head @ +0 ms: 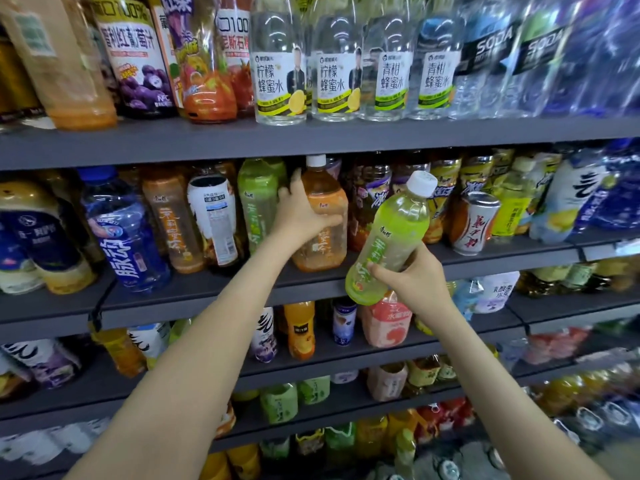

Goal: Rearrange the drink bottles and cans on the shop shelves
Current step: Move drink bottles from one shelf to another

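My left hand (300,213) grips an orange tea bottle (323,233) with a white cap, which stands on the second grey shelf (214,289). In front of that shelf, my right hand (414,277) holds a light green tea bottle (393,237) by its lower half, tilted with the white cap up and to the right. Another green tea bottle (258,199) stands just left of the orange one, partly hidden behind my left hand.
Clear honey-water bottles (280,74) and juice bottles line the top shelf. A blue water bottle (126,233) stands at the left of the second shelf. A red-and-white can (476,223) leans at the right. More bottles and cans fill the lower shelves.
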The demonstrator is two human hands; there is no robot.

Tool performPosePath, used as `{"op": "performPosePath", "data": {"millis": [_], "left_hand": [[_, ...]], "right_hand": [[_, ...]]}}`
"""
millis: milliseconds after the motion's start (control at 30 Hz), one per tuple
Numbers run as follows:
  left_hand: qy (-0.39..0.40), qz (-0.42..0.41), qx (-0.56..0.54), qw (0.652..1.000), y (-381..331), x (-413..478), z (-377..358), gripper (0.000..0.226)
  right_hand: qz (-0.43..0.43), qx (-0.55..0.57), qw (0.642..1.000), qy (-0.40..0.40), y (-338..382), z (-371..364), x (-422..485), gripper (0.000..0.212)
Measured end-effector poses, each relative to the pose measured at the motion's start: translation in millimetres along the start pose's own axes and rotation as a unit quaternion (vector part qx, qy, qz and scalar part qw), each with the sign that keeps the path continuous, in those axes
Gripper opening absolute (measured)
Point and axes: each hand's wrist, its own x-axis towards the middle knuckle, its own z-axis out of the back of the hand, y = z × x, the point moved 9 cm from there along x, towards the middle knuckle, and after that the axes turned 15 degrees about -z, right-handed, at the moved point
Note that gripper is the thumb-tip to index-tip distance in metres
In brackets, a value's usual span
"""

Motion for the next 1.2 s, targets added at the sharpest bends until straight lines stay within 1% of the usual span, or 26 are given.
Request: {"op": "performPosePath", "data": {"millis": [67, 133, 200, 267, 433, 533, 600, 667, 800, 967, 1067, 1167, 1200], "left_hand": [[-0.001, 0.003, 0.018, 1.000, 3.1, 0.2, 4.2, 0.112], [-0.024, -0.008, 0.033, 0.999, 1.4, -5.9, 10.7, 0.107], [-0.054, -0.028, 0.014, 0.998, -4.2, -17.6, 14.3, 0.100], [-0.068, -0.044, -0.010, 0.997, -9.8, -30.8, 15.0, 0.094], [-0.106, -0.075, -0.043, 0.991, -13.0, -67.8, 28.1, 0.093], [-0.157, -0.052, -0.090, 0.982, -2.4, -96.3, 49.1, 0.086], [-0.199, -0.012, -0.141, 0.970, 15.5, -114.4, 67.5, 0.081], [-0.226, 0.022, -0.178, 0.958, 33.7, -129.3, 85.9, 0.080], [-0.236, 0.057, -0.186, 0.952, 56.8, -149.4, 115.7, 0.083], [-0.264, 0.084, -0.244, 0.929, 69.8, -166.1, 132.1, 0.080], [-0.249, 0.088, -0.269, 0.926, 68.1, -171.4, 130.3, 0.078], [-0.207, 0.100, -0.276, 0.933, 71.2, -177.4, 120.8, 0.091], [-0.197, 0.105, -0.278, 0.934, 73.1, -179.8, 117.2, 0.093]], "right_hand": [[0.001, -0.004, 1.000, -0.006, -3.2, 3.8, 2.0, 0.045], [-0.001, 0.003, 1.000, -0.013, -7.2, 6.3, 3.9, 0.048], [-0.003, 0.016, 1.000, -0.022, -9.3, 7.8, 5.0, 0.049], [-0.002, 0.026, 0.999, -0.028, -9.1, 8.3, 6.7, 0.051], [0.012, 0.014, 1.000, -0.011, 1.7, -5.0, 15.0, 0.049], [0.022, 0.000, 1.000, 0.011, 9.5, -22.8, 23.0, 0.053], [0.030, -0.008, 0.999, 0.029, 17.0, -39.7, 28.1, 0.056], [0.040, -0.021, 0.998, 0.040, 26.3, -57.2, 33.5, 0.058], [0.054, -0.073, 0.992, 0.082, 45.2, -99.9, 48.5, 0.063], [0.042, -0.070, 0.991, 0.109, 53.0, -135.5, 62.5, 0.054], [0.030, -0.059, 0.990, 0.127, 47.5, -144.6, 65.3, 0.061], [0.064, -0.034, 0.994, 0.079, 46.8, -137.3, 52.0, 0.082], [0.083, -0.013, 0.995, 0.058, 48.8, -132.9, 40.2, 0.084]]}}
